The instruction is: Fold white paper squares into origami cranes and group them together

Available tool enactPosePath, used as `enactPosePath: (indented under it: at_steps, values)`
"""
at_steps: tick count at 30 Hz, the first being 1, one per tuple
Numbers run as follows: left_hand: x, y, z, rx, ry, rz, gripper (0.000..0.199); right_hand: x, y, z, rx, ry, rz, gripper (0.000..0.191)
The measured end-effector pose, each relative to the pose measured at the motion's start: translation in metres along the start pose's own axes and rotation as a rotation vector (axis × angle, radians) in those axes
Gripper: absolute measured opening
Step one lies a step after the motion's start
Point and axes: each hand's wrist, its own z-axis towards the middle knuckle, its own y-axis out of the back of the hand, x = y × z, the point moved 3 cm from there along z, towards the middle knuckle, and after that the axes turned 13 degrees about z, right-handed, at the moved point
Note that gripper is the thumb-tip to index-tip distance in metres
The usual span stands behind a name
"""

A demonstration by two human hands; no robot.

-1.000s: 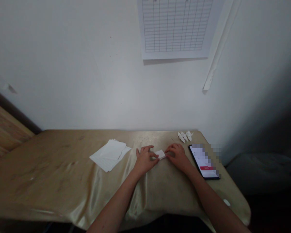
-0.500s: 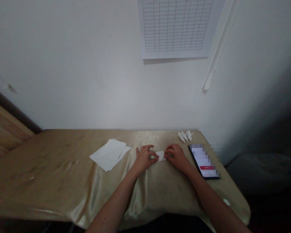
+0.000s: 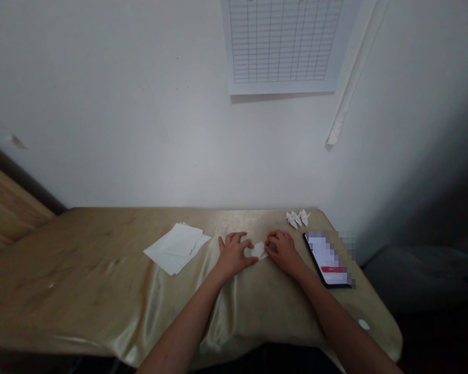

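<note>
A small folded piece of white paper (image 3: 257,250) lies on the gold tablecloth between my two hands. My left hand (image 3: 234,254) is at its left side, with the thumb at the near edge and the index finger at the far left corner; the other fingers are spread and curved. On the right side, my right hand (image 3: 283,249) pinches the paper with thumb and fingertips, which hide that end. Several small folded paper figures (image 3: 297,218) sit beyond my right hand, close to the wall.
A loose stack of white paper sheets (image 3: 175,248) lies left of my hands. To the right is a lit phone (image 3: 327,259), partly blurred out. A small white scrap (image 3: 363,324) is near the table's right corner. The wall (image 3: 195,130) rises behind the table (image 3: 81,270).
My left thumb and index finger have moved apart from a pinch to the paper's near and far edges. More of the paper shows. My right hand has barely shifted.
</note>
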Motion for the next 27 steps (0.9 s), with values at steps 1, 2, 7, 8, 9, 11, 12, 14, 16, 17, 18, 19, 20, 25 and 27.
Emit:
enactPosePath:
  at_steps: [1,2,7,8,9,11,12,14,16,17,18,19,20,25,27]
  values:
    - [-0.001,0.000,0.000,0.000,-0.003,-0.001,0.037,0.000,0.000,0.001,0.005,-0.005,0.001,0.012]
    - [-0.001,0.000,0.000,0.000,-0.005,-0.002,0.037,0.000,0.000,0.001,0.009,-0.011,0.002,0.011]
    - [-0.001,0.001,0.000,0.008,-0.005,0.010,0.033,0.000,-0.004,0.004,0.014,-0.046,-0.023,0.013]
    - [-0.001,0.000,0.000,0.007,-0.004,0.014,0.034,0.000,-0.005,0.004,0.016,-0.046,-0.034,0.013]
    - [-0.001,0.000,0.000,0.008,-0.003,0.016,0.034,-0.001,-0.006,0.004,0.017,-0.044,-0.045,0.013]
    - [-0.001,0.000,0.001,0.012,0.003,0.021,0.036,-0.002,-0.009,0.004,0.019,-0.041,-0.064,0.014]
    - [-0.001,0.000,0.001,0.015,0.008,0.023,0.037,-0.003,-0.010,0.004,0.019,-0.041,-0.071,0.014]
    - [-0.001,0.000,0.001,0.023,0.018,0.025,0.038,-0.003,-0.012,0.005,0.012,-0.043,-0.082,0.014]
    - [-0.002,0.001,0.002,0.028,0.023,0.023,0.039,-0.003,-0.014,0.005,0.001,-0.041,-0.094,0.014]
    - [-0.002,0.001,0.002,0.030,0.024,0.021,0.038,-0.003,-0.014,0.005,-0.006,-0.039,-0.100,0.014]
    - [-0.002,0.001,0.002,0.031,0.025,0.018,0.038,-0.002,-0.015,0.005,-0.013,-0.037,-0.106,0.014]
    - [-0.002,0.001,0.002,0.031,0.026,0.015,0.038,-0.001,-0.016,0.005,-0.019,-0.036,-0.113,0.014]
    - [-0.002,0.001,0.002,0.030,0.026,0.012,0.038,-0.001,-0.016,0.005,-0.023,-0.035,-0.120,0.015]
    - [-0.002,0.002,0.002,0.028,0.030,0.010,0.038,0.004,-0.019,0.003,-0.032,-0.037,-0.172,0.015]
    - [-0.002,0.003,0.001,0.027,0.032,0.009,0.038,0.006,-0.019,0.003,-0.034,-0.033,-0.197,0.015]
